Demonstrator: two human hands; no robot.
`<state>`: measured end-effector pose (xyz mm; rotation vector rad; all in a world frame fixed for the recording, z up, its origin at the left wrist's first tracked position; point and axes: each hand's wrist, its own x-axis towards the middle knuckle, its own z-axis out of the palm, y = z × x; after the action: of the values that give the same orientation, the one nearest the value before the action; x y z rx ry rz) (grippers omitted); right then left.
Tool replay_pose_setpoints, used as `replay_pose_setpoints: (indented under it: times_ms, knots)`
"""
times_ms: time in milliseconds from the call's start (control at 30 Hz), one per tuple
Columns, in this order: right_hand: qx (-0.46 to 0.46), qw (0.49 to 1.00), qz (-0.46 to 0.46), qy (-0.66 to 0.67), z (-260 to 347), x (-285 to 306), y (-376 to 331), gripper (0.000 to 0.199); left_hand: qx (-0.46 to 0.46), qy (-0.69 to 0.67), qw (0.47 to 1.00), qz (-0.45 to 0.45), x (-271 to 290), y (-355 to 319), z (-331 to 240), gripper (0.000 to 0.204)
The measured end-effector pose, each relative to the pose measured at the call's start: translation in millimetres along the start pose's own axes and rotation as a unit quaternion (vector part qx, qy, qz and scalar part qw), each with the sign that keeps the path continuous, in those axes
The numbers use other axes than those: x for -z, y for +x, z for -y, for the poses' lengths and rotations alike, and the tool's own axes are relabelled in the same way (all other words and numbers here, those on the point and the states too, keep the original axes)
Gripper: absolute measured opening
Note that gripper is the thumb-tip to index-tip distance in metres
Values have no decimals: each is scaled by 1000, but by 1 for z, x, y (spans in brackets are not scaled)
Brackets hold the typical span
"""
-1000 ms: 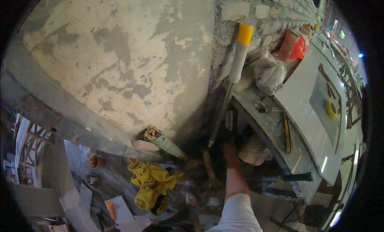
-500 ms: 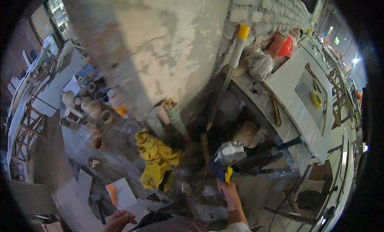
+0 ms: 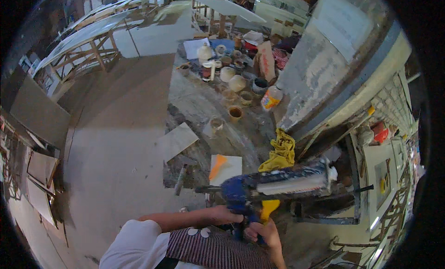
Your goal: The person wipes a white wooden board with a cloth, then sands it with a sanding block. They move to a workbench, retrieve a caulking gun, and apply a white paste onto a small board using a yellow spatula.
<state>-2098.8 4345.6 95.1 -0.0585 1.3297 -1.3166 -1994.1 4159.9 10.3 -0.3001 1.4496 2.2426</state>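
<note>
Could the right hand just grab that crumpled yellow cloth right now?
Probably not as things stand: the right hand appears closed on the blue caulking gun, which lies across the view between that hand and the crumpled yellow cloth. Most of the cloth itself looks uncovered.

No readable text, orange bottle label [image 3: 270,101] apparently too blurred

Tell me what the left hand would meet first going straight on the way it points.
Probably the blue caulking gun, at its handle, just ahead of the left hand; whether they already touch is unclear.
</note>
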Motion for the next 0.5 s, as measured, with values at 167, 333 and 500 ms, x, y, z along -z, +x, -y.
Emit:
replay_pose_setpoints:
  times_ms: [167, 333, 500]
  knots:
    - [15, 974, 149, -168, 7, -65, 35, 36, -125, -123, 976, -128, -7, -101, -12, 43]
    - [99, 901, 315, -282, 4, -76, 103, 36, -362, -138, 875, -288, 8, -150, 14, 43]
    - [79, 899, 119, -414, -12, -72, 210, 42, -457, -179, 764, -420, 10, -209, 50, 53]
